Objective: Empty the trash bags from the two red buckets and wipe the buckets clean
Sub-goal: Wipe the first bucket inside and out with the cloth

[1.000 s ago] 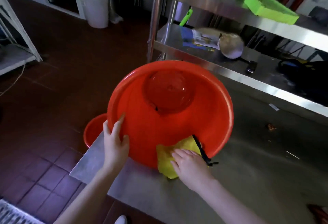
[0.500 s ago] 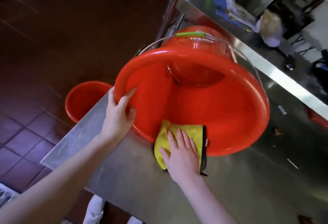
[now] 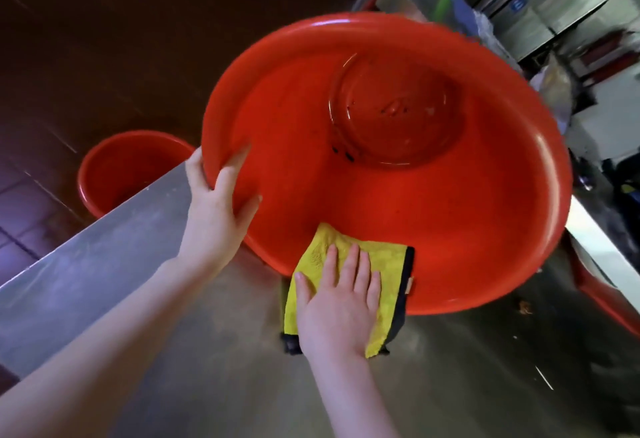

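A glossy red plastic bucket (image 3: 450,212) lies on its side at the table's (image 3: 121,264) left edge, its wide round mouth facing the camera. Its rim is a smooth rolled lip, and the flat circular bottom shows deep inside, with a few dark specks near its lower left edge. The lower rim rests on the brushed steel tabletop, which is dull grey and faintly streaked.

The left hand (image 3: 214,215) grasps the rim on the bucket's left side, thumb outside the lip and fingers curved against the inner wall. The right hand (image 3: 337,309) lies flat, fingers straight and slightly spread, pressing a yellow cloth (image 3: 391,274) onto the bucket's lower inner wall. The cloth is soft and nubbly with a black bound edge; it drapes over the lip, and its lower part lies on the table.

A second bucket (image 3: 117,167), the same shiny red plastic, stands upright on the floor (image 3: 86,39) just beyond the table's left edge, partly hidden behind it. The floor is dark square tile.
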Motion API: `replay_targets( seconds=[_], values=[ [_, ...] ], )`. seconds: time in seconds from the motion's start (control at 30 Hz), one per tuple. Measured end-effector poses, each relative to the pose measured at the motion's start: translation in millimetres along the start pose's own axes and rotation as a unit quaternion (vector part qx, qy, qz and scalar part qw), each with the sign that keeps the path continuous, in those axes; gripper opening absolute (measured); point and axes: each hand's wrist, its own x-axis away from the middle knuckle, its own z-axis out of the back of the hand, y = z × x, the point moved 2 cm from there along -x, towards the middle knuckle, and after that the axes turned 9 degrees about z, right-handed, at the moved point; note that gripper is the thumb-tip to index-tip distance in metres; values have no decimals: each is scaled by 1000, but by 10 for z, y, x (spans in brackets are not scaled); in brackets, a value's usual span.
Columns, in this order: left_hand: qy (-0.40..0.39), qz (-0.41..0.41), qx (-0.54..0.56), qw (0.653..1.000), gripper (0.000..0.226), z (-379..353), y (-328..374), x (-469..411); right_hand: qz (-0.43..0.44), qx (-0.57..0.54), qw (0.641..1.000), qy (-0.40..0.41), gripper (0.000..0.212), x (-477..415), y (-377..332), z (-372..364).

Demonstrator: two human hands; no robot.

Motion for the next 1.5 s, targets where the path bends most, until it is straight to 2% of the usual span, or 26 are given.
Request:
replay_targets(
  seconds=[0.17, 0.33, 0.5, 0.63, 0.73, 0.8, 0.9, 1.0, 1.07, 1.13, 1.23, 1.37, 1.5],
  values=[
    [-15, 46, -6, 999, 72, -75, -100, 5, 56, 5, 998, 8, 72, -195, 43, 46],
    [11, 59, -22, 998, 72, -116, -160, 17, 108, -13, 994, 24, 71, -467, -18, -34],
    [45, 42, -30, 998, 71, -155, -148, 36, 51, -44, 997, 35, 73, -1149, 9, -40],
    [39, 36, -15, 998, 70, -159, -185, 27, -13, -91, 996, 12, 71, -1943, 161, 142],
    [27, 41, 2, 999, 68, -181, -231, 4, -24, -113, 993, 17, 69, -2282, 210, 244],
    [20, 46, 18, 999, 62, -183, -240, 10, 0, -125, 992, 27, 66, -2268, 127, 265],
    [14, 49, 39, 998, 45, -171, -229, 23, 100, -127, 985, 59, 62, -1899, -156, 213],
    [2, 67, 46, 997, 46, -159, -219, 28, 184, -95, 971, 122, 67, -1139, -442, 70],
    [3, 71, 43, 997, 46, -129, -211, 47, 196, -105, 966, 128, 68, -753, -524, -2],
    [-8, 72, 40, 997, 46, -123, -207, 61, 178, -108, 970, 123, 68, -743, -487, -26],
    [-16, 84, 46, 995, 50, -121, -215, 49, 104, -81, 984, 118, 65, -1246, -337, 27],
    [-8, 75, 62, 995, 46, -144, -252, 52, 10, -156, 987, 33, 62, -2098, -113, 207],
    [0, 74, 77, 994, 44, -163, -255, 54, 1, -154, 988, 31, 60, -2123, -201, 261]
  ],
)
